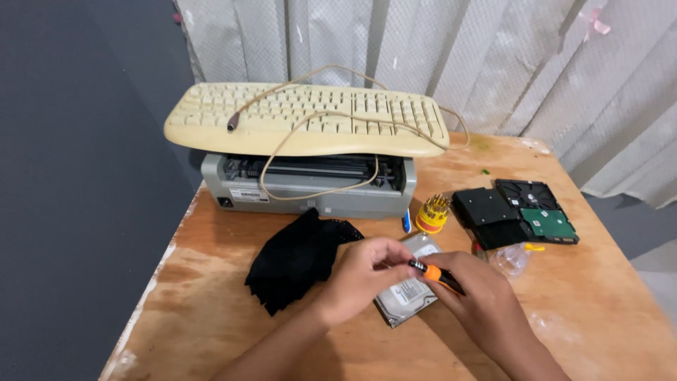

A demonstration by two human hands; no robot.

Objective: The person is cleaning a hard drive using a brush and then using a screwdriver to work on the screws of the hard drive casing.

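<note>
The small orange screwdriver (pixel 435 274), light, stiff and probably slippery, is pinched by both hands, left hand (pixel 363 275) at the tip, right hand (pixel 476 293) closed round the handle, over a dense-looking hard drive (pixel 405 296) best gripped by its edges.

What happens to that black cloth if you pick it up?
The black cloth would probably droop and fold, since it already lies crumpled on the wooden table. It looks light and thin. It likely won't roll or slide far.

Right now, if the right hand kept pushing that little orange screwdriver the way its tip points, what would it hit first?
Most likely the left hand: the orange screwdriver held by the right hand points up-left, its tip already at the left fingers. Beyond lies the black cloth, though depth is hard to judge.
</note>
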